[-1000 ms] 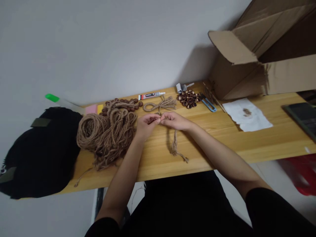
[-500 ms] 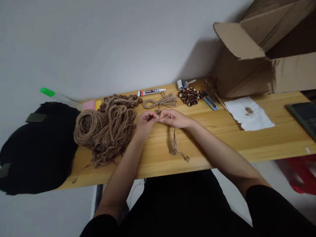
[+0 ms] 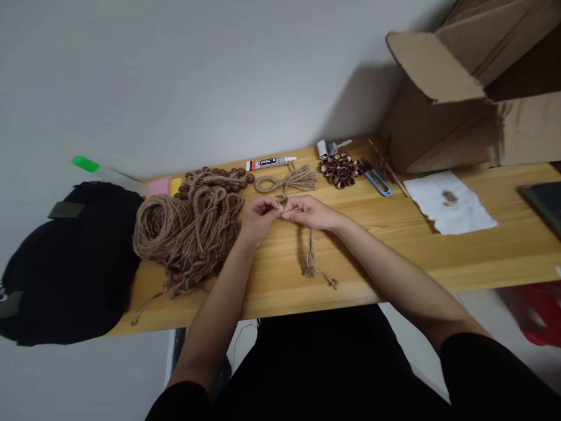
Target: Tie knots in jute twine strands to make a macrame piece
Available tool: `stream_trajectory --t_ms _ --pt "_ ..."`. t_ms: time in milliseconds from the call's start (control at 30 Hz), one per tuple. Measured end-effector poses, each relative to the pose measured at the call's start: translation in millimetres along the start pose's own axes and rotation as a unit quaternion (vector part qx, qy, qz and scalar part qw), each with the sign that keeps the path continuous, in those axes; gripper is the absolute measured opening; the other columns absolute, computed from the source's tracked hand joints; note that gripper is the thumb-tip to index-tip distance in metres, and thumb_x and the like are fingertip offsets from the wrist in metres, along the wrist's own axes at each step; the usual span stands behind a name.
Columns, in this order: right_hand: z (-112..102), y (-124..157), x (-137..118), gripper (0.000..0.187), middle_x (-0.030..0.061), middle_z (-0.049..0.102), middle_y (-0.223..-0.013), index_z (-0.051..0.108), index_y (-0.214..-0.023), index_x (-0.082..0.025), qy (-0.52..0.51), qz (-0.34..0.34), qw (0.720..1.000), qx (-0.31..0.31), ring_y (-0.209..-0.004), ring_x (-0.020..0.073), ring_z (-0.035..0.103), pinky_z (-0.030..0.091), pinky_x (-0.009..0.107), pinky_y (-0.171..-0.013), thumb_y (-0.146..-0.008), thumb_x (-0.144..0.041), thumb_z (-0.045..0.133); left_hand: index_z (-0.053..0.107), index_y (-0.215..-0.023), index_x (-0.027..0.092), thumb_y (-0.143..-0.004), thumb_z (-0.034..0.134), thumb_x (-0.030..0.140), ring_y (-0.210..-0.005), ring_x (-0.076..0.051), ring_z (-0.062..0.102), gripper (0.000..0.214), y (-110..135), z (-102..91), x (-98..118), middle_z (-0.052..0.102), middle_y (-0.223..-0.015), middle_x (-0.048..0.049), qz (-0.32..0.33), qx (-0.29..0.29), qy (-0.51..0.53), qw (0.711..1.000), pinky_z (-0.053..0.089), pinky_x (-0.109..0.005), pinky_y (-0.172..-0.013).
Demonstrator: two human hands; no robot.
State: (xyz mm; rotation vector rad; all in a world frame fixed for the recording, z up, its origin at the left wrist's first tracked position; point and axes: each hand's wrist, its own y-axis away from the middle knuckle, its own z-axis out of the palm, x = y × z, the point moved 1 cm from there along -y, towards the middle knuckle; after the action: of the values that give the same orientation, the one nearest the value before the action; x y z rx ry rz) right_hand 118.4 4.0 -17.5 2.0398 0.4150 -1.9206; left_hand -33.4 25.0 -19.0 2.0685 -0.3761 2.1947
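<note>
My left hand (image 3: 259,215) and my right hand (image 3: 312,212) meet fingertip to fingertip above the table, each pinching a brown twine cord (image 3: 310,257). From under my right palm its frayed, knotted end hangs down onto the wood. The exact spot between the fingertips is too small to make out. Just beyond my fingers lies a looped twine piece with a tassel (image 3: 300,177). To the left of my left hand is a heap of twine cords (image 3: 204,240), beside a wound twine ball (image 3: 160,225).
Along the wall lie brown beads (image 3: 234,178), a glue tube (image 3: 269,162), cut nut shells (image 3: 340,171) and blue thread snips (image 3: 377,180). A stained white tissue (image 3: 451,204) lies near an open cardboard box (image 3: 438,131). A black bag (image 3: 74,263) stands at the left end.
Both hands keep the same pinch at nearly the same place. The camera view has shifted slightly, so the box and tissue appear a little farther right.
</note>
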Motion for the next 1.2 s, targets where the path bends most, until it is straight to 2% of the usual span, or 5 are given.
stream_trajectory --t_ms 400,567,900,1000,1200 --pt "1 2 1 0.023 -0.0033 0.052 -0.059 0.054 -0.065 -0.014 -0.025 0.022 0.999 0.032 -0.055 0.0076 0.044 0.032 0.021 -0.054 -0.064 -0.034 0.064 0.063 -0.066 0.016 -0.062 0.069 0.022 -0.061 -0.01 0.056 0.009 4 5.5 -4 0.062 -0.064 0.0 -0.023 -0.019 -0.039 0.999 0.046 -0.023 -0.061" --pt "0 2 -4 0.022 -0.0039 0.051 -0.057 0.054 -0.064 -0.015 -0.048 0.039 0.997 0.044 -0.053 0.0079 0.044 0.034 0.022 -0.054 -0.065 -0.034 0.064 0.065 -0.074 0.017 -0.074 0.061 0.025 -0.07 -0.014 0.059 0.009 6 6.1 -3 0.065 -0.075 -0.004 0.022 0.0 -0.13 0.991 0.048 -0.027 -0.065" --pt "-4 2 -3 0.02 -0.0098 0.036 -0.038 0.051 -0.061 -0.015 -0.089 0.046 0.989 0.108 -0.036 0.0045 0.026 0.016 0.02 -0.041 -0.064 -0.033 0.059 0.066 -0.1 0.018 -0.086 0.047 0.024 -0.088 -0.02 0.057 0.023 19 11.0 25 0.064 -0.09 -0.0086 0.233 -0.06 -0.392 0.888 0.046 -0.035 -0.081" --pt "-4 1 -4 0.02 -0.0091 0.039 -0.035 0.051 -0.057 -0.015 -0.114 0.032 0.986 0.117 -0.035 0.0042 0.027 0.016 0.02 -0.04 -0.061 -0.033 0.059 0.064 -0.105 0.021 -0.084 0.05 0.022 -0.092 -0.02 0.057 0.025 26 14.9 27 0.064 -0.095 -0.008 0.245 -0.057 -0.463 0.85 0.045 -0.037 -0.084" --pt "-7 -5 0 0.018 -0.0081 0.039 -0.032 0.053 -0.054 -0.016 -0.149 0.028 0.984 0.089 -0.033 0.005 0.028 0.017 0.02 -0.038 -0.058 -0.032 0.06 0.067 -0.094 0.02 -0.083 0.052 0.02 -0.082 -0.018 0.06 0.019 23 19.5 26 0.068 -0.087 -0.0071 0.223 -0.004 -0.485 0.846 0.047 -0.032 -0.075"
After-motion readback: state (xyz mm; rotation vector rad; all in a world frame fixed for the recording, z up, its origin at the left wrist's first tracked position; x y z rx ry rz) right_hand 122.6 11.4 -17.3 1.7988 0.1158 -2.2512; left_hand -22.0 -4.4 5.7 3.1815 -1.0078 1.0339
